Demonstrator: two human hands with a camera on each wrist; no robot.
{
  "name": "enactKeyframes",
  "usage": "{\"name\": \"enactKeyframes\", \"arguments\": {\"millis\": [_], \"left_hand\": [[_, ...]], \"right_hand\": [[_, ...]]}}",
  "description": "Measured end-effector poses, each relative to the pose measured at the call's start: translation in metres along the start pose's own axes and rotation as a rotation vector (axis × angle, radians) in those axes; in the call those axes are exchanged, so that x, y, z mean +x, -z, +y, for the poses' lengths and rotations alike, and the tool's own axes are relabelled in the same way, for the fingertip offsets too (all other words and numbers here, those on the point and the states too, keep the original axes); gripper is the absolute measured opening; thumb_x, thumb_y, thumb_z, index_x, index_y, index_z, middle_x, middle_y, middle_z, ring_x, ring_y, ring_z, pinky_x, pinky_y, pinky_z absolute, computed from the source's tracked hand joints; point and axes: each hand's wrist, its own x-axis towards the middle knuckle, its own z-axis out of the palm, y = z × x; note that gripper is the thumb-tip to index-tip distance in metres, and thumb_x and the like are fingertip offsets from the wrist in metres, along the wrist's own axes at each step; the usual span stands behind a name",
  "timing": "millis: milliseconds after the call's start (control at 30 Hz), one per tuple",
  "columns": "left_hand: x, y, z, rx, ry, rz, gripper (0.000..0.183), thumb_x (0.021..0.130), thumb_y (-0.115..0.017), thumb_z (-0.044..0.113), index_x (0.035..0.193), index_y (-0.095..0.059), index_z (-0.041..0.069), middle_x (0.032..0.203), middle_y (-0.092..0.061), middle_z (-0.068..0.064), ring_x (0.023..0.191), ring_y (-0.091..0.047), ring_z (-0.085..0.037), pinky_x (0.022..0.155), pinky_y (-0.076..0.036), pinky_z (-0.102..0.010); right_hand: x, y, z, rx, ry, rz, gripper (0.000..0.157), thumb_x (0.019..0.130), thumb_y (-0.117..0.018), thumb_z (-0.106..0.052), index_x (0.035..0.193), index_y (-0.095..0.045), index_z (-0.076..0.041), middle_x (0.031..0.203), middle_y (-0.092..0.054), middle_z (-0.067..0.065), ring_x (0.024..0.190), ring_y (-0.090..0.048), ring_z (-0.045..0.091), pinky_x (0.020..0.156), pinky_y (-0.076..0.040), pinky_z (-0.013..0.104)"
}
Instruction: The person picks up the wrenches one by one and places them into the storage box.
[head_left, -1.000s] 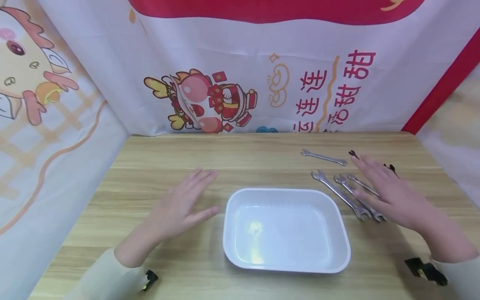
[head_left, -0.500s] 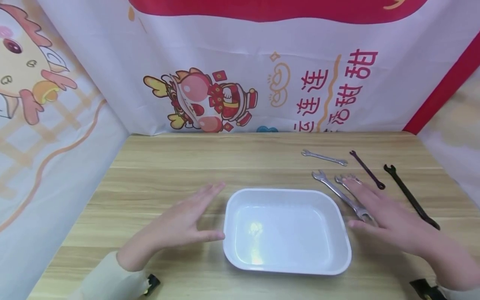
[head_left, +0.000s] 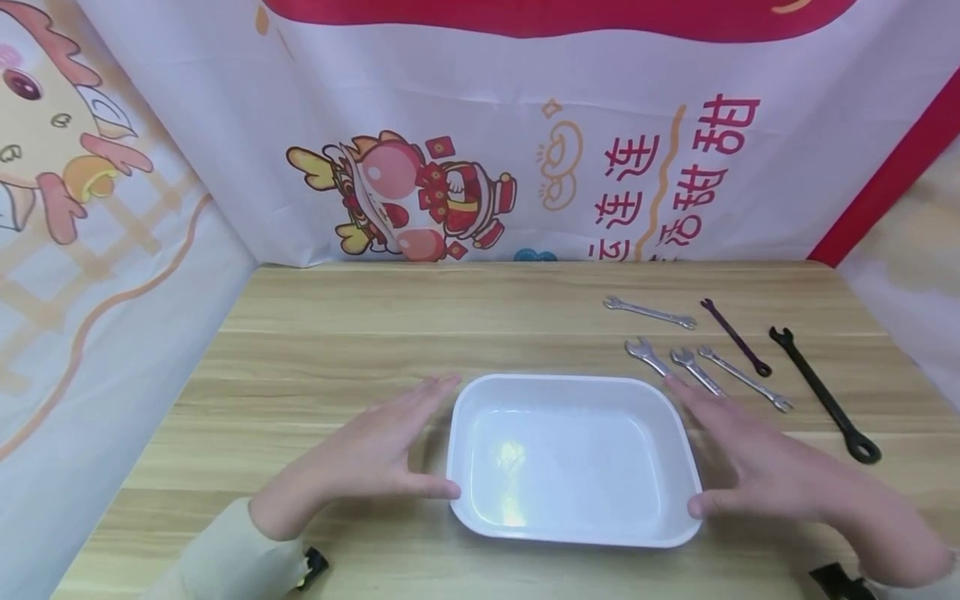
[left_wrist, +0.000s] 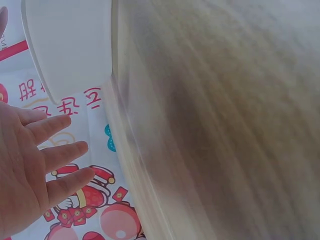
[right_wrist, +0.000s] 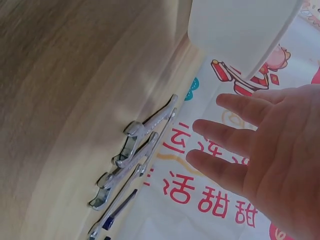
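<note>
A white rectangular plastic tray (head_left: 573,383) stands on the wooden table, with nothing inside it. My left hand (head_left: 367,458) is at its left side, fingers spread and fairly straight, the thumb tip over the rim's edge. At the opposite side my right hand (head_left: 787,475) mirrors it, its thumb at the right rim. Contact with the tray I cannot tell. In the left wrist view, spread fingers (left_wrist: 67,155) appear beside the tray wall (left_wrist: 70,45). The right wrist view shows the right fingers (right_wrist: 225,132) extended, holding nothing. Behind that hand a large silver wrench (head_left: 647,353) is partly hidden.
Right of the tray lie more wrenches: a silver one (head_left: 697,368), a thinner silver one (head_left: 742,377), a dark purple one (head_left: 735,337) and a long black one (head_left: 821,392). Another silver wrench (head_left: 649,312) lies farther back. A printed cloth (head_left: 450,75) hangs behind the table (head_left: 337,317).
Both hands have come down and in toward the tray's sides. My right hand has moved off the wrenches, uncovering the black, purple and thin silver ones.
</note>
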Motion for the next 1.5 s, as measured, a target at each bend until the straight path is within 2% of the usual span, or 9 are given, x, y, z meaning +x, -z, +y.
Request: {"name": "enactKeyframes", "arguments": {"millis": [133,333,433,633,967,1133,1367,1500], "left_hand": [[0.001,-0.001,-0.001,0.007,-0.017,0.004,0.118,0.068,-0.067,0.082,0.16,-0.013,0.033,0.166,-0.023,0.005,0.153,-0.023,-0.024,0.116,-0.031,-0.061],[0.003,-0.003,-0.003,0.04,-0.069,0.003,0.125,0.065,-0.065,0.086,0.161,-0.008,0.029,0.167,-0.02,0.0,0.153,-0.024,-0.026,0.117,-0.03,-0.058],[0.002,-0.005,-0.004,0.034,-0.067,-0.011,0.13,0.061,-0.064,0.088,0.16,-0.002,0.033,0.167,-0.02,-0.001,0.152,-0.025,-0.026,0.116,-0.032,-0.06],[0.003,-0.006,-0.003,0.017,-0.069,-0.038,0.136,0.056,-0.069,0.087,0.159,0.003,0.035,0.167,-0.019,0.001,0.153,-0.024,-0.024,0.118,-0.031,-0.055],[0.005,-0.011,-0.004,-0.012,-0.09,-0.027,0.141,0.054,-0.078,0.08,0.159,0.006,0.036,0.167,-0.019,0.002,0.151,-0.026,-0.02,0.116,-0.035,-0.054],[0.006,-0.012,-0.005,-0.038,-0.1,-0.023,0.142,0.053,-0.081,0.076,0.158,0.006,0.037,0.168,-0.017,0.003,0.151,-0.024,-0.019,0.118,-0.033,-0.051],[0.011,-0.01,-0.009,-0.099,-0.119,-0.03,0.141,0.053,-0.086,0.069,0.158,0.003,0.039,0.167,-0.021,0.003,0.15,-0.028,-0.018,0.118,-0.033,-0.048],[0.015,-0.008,-0.011,-0.15,-0.132,-0.032,0.142,0.052,-0.09,0.062,0.159,0.0,0.038,0.165,-0.024,0.007,0.149,-0.03,-0.017,0.119,-0.032,-0.047]], "right_hand": [[0.002,0.0,-0.005,0.032,-0.012,-0.002,0.133,0.057,-0.082,-0.071,0.16,-0.007,-0.033,0.165,-0.022,0.011,0.145,-0.026,0.049,0.103,-0.032,0.076],[0.004,0.001,-0.008,0.012,0.004,-0.007,0.141,0.05,-0.082,-0.075,0.16,-0.004,-0.034,0.164,-0.024,0.016,0.144,-0.028,0.049,0.103,-0.034,0.075],[0.004,0.0,-0.008,0.017,0.002,-0.021,0.146,0.046,-0.084,-0.074,0.161,-0.004,-0.031,0.164,-0.022,0.017,0.145,-0.027,0.049,0.104,-0.034,0.074],[0.003,-0.003,-0.006,0.005,-0.03,-0.055,0.152,0.04,-0.087,-0.071,0.161,-0.006,-0.027,0.165,-0.017,0.017,0.148,-0.021,0.046,0.099,-0.029,0.081],[0.001,-0.008,-0.003,0.005,-0.04,-0.044,0.15,0.042,-0.088,-0.069,0.161,-0.008,-0.027,0.165,-0.017,0.017,0.149,-0.02,0.044,0.101,-0.029,0.079],[0.002,-0.007,-0.003,0.018,-0.052,-0.057,0.149,0.043,-0.088,-0.068,0.161,-0.007,-0.027,0.165,-0.017,0.017,0.148,-0.02,0.045,0.103,-0.03,0.078],[0.006,-0.008,-0.001,0.047,-0.045,-0.066,0.146,0.047,-0.088,-0.068,0.161,-0.006,-0.03,0.164,-0.018,0.019,0.146,-0.025,0.046,0.106,-0.034,0.071],[0.011,-0.008,0.0,0.078,-0.042,-0.064,0.146,0.046,-0.089,-0.066,0.161,-0.006,-0.031,0.164,-0.019,0.016,0.147,-0.023,0.045,0.108,-0.032,0.07]]}}
